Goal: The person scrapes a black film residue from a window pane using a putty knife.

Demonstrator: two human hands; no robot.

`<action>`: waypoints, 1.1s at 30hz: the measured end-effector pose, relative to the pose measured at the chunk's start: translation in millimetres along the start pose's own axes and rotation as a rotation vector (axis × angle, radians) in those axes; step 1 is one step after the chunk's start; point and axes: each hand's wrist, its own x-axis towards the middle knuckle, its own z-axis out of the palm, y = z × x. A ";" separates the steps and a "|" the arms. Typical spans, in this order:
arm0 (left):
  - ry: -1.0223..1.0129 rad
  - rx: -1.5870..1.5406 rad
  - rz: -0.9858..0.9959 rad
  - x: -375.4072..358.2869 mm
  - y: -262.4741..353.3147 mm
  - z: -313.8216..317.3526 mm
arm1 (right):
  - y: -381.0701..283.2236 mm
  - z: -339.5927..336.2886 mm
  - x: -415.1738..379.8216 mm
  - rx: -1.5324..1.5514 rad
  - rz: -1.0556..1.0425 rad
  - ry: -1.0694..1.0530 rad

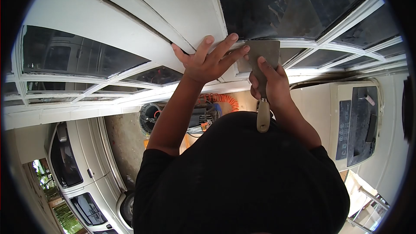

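Observation:
My right hand [271, 80] is closed around a putty knife [265, 52] with a wide grey metal blade and a pale handle. The blade points up, and its far edge lies by the lower edge of a dark glass pane [251, 4]. My left hand [208, 60] is spread open against the white door frame [186, 8], its fingertips just left of the blade. One fingertip is close to the blade's left edge; whether it touches cannot be made out.
White-framed panes [82, 52] run to both sides. Below are an orange coiled hose [225, 99], a black bucket [149, 115] and tools on the floor. A washing machine [320, 104] stands right, a silver vehicle [93, 147] left.

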 end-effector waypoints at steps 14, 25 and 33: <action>-0.020 -0.022 -0.002 -2.0 0.3 -1.4 | 1.0 -0.7 1.4 -0.008 0.003 0.014; -0.011 -0.005 -0.003 -1.3 1.1 -0.8 | -0.5 0.3 -0.2 -0.009 0.011 0.031; -0.013 -0.024 -0.011 -1.1 2.5 -1.1 | -1.1 0.4 -0.3 0.019 0.004 0.018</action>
